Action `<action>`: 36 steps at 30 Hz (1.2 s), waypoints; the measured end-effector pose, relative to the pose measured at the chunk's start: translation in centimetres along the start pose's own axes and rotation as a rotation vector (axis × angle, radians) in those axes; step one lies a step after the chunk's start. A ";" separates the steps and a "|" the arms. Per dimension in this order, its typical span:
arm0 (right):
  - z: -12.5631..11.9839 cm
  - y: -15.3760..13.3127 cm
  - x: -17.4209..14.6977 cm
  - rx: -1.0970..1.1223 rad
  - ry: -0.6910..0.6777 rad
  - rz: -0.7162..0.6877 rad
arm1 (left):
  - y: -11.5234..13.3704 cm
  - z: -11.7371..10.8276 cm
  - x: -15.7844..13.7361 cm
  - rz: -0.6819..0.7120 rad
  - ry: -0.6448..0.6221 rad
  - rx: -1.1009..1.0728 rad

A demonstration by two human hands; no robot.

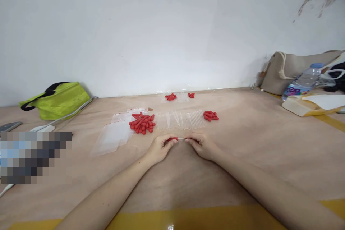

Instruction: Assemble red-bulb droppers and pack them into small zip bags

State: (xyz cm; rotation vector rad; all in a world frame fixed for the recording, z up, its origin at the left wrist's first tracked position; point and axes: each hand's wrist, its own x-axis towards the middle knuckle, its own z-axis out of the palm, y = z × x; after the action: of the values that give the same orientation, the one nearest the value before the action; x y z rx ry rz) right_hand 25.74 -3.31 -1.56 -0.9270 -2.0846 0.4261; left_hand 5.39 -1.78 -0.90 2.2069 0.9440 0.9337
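My left hand (162, 147) is closed around a red rubber dropper bulb (172, 139). Pinched in the fingers of my right hand (201, 145) is a thin clear dropper tube (181, 138), its end meeting the bulb; how far it goes in cannot be seen. Beyond my hands lies a row of clear dropper tubes (185, 119), side by side. A large pile of red bulbs (142, 123) is at the row's left end, and a smaller red cluster (210, 115) lies at its right end. Clear zip bags (113, 134) are spread left of the large pile.
Near the wall sit two small red groups (170, 96) with clear pieces between them. A lime-green pouch (63, 100) and a cable (78, 109) lie on the left. On the right are a beige bag (280, 73), a plastic bottle (303, 81) and an opened packet (302, 106).
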 end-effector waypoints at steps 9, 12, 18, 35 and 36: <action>-0.2 0.0 -0.5 -0.275 -0.036 -0.080 | 0.6 -0.1 -0.2 0.046 -0.032 0.176; -0.5 -0.2 -0.6 -0.340 -0.057 -0.095 | 0.7 -0.1 -0.3 0.056 -0.052 0.198; -1.2 -0.8 -0.5 -0.272 -0.132 0.016 | 1.0 -0.1 -0.3 0.077 -0.050 0.223; -1.0 -1.3 -0.3 -0.127 -0.170 0.101 | 1.1 0.2 -0.4 0.153 -0.022 0.292; -1.0 -1.3 -0.3 -0.138 -0.175 0.098 | 1.1 0.2 -0.4 0.150 -0.031 0.286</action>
State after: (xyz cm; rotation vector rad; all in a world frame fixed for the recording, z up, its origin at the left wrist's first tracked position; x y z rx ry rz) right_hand 26.02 -4.38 -0.36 -1.1114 -2.2560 0.4316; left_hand 5.77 -2.81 -0.36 2.5548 0.9582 0.8719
